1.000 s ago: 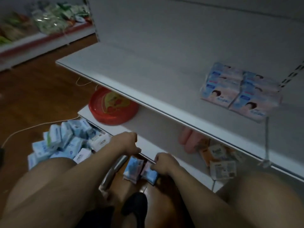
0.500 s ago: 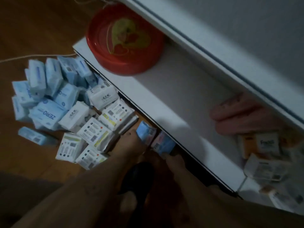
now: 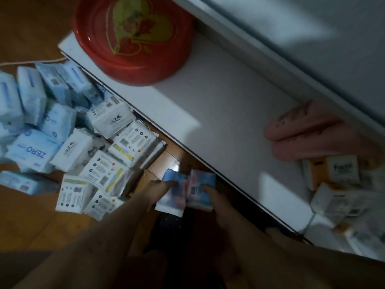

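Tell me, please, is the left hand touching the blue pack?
Touching. The head view shows the left hand gripping the blue pack at its edge, with no gap; the right hand grips the pink pack beside it.

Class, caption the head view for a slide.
Left hand grips a blue pack, right hand a pink pack, beside a white shelf bearing a red tray.

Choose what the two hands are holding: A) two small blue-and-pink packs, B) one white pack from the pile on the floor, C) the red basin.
A: the left hand grips one blue-and-pink pack and the right hand grips the other pack, beside the white shelf.
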Tool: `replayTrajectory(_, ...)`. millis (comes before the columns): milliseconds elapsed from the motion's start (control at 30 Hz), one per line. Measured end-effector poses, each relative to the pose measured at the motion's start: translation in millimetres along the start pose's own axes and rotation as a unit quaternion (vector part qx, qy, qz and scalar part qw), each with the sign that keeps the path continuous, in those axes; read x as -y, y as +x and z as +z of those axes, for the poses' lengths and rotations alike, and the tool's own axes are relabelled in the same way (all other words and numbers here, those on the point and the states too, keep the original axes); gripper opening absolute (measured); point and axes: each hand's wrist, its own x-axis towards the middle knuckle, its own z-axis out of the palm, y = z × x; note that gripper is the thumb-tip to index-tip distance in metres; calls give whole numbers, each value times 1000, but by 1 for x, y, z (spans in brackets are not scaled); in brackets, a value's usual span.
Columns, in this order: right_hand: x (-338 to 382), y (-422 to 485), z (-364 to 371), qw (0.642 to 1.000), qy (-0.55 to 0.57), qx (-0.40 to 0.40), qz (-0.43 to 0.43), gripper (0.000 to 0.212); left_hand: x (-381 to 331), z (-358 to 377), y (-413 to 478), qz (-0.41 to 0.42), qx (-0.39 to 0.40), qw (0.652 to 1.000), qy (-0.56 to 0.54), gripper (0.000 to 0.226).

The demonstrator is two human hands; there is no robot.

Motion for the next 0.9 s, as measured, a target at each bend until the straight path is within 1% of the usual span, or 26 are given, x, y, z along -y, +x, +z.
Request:
replayTrajectory(67,0,-7,3,999,21,19,15,43,6,-3,-1,6,-7,1000,-17,88)
replayTrajectory(100,0,-12,4,999,19,34,26,39,4,-4,-9,2,-4,1000,-28,93)
replayTrajectory(133,1,-17,6,998,9,47,29,37,0,-6,-21,5,-4,999,-35,81)
replayTrajectory(167,2,-24,7,998,-2,58,27,36,0,-9,-30,13,-16,999,-39,62)
replayTrajectory(200,2,-32,9,998,-11,61,23,35,1,-14,-39,23,-33,998,-48,51)
replayTrajectory(233,4,-44,10,998,-17,62,18,35,2,-19,-46,22,-37,998,-47,55)
replayTrajectory(267,6,-55,11,997,-22,67,7,36,0,-25,-53,33,-22,998,-50,75)
replayTrajectory(300,11,-69,11,997,-27,72,-11,39,-3,-30,-61,49,-24,998,-36,89)
replayTrajectory(333,16,-83,10,996,-34,78,-33,47,-7,-36,-71,74,-28,996,-36,94)
replayTrajectory(400,28,-112,6,991,-56,102,-65,70,-17,-47,-106,102,-11,994,-24,91)
replayTrajectory(433,34,-127,4,988,-71,117,-74,77,-25,-52,-131,122,-20,992,-20,83)
replayTrajectory(467,40,-143,1,984,-92,123,-92,78,-32,-59,-153,150,-29,988,-23,66)
replayTrajectory(500,46,-161,-2,979,-113,122,-118,76,-38,-66,-174,175,-31,984,-29,46)
replayTrajectory(533,53,-181,-4,974,-130,119,-146,73,-44,-73,-195,210,-39,976,-26,35)
replayTrajectory(567,61,-204,-6,967,-143,118,-176,67,-49,-82,-213,241,-55,969,-22,37)
replayTrajectory(633,77,-245,-13,953,-153,120,-232,48,-56,-95,-250,297,-61,953,-20,54)
replayTrajectory(667,84,-265,-18,946,-154,118,-260,40,-59,-99,-268,319,-56,946,-27,60)
replayTrajectory(700,90,-283,-24,939,-151,115,-288,38,-62,-103,-283,343,-45,937,-36,61)
replayTrajectory(833,106,-343,-54,911,-126,104,-380,45,-76,-98,-335,421,4,906,-40,67)
replayTrajectory(900,109,-362,-70,903,-101,79,-409,46,-86,-81,-351,458,-2,887,-62,65)
